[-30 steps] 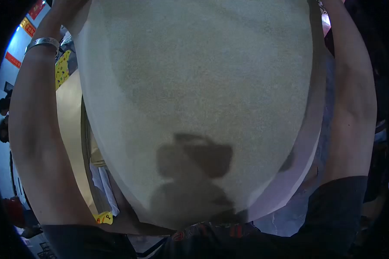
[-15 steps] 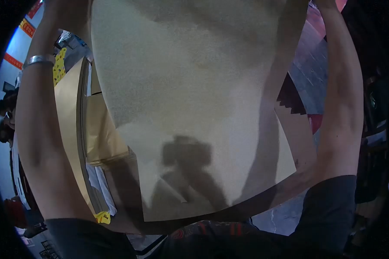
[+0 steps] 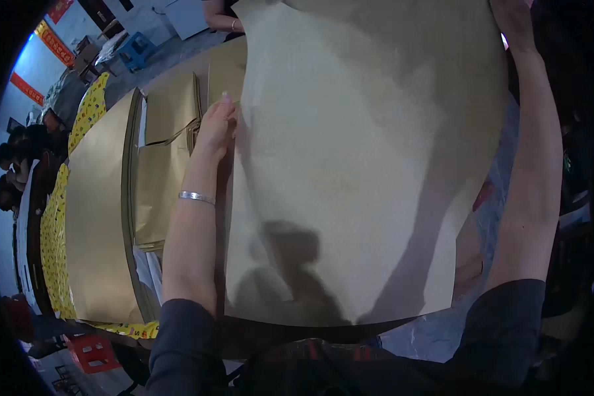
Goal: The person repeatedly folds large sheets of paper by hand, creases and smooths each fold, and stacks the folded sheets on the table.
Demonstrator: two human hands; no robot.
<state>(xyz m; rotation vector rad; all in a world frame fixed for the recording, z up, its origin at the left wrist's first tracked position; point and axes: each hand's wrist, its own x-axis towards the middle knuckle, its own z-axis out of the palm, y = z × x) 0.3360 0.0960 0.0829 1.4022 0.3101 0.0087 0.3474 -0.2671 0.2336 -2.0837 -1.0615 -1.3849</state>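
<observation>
A large pale brown paper sheet (image 3: 356, 152) fills the middle of the view, with my head's shadow on its lower part. My left hand (image 3: 218, 129), with a silver bracelet on the wrist, is at the sheet's left edge. Its fingers are curled together against that edge, and their undersides are hidden. At the upper right corner, my right hand (image 3: 513, 25) grips the sheet's right edge, its fingertips partly cut off by the frame. Folded golden-brown paper pieces (image 3: 165, 178) lie in a pile just left of my left forearm.
A stack of gold-coloured sheets (image 3: 102, 218) lies on a yellow patterned cover (image 3: 53, 237) at the left. Farther off are a blue stool (image 3: 135, 51), a red stool (image 3: 92, 353) and other people (image 3: 26, 155). Another person's arm (image 3: 224, 20) shows beyond the table.
My left hand has come down and right into view at the sheet's left edge. The sheet has shifted right, uncovering more of the gold paper piles. My right hand now shows more at the top.
</observation>
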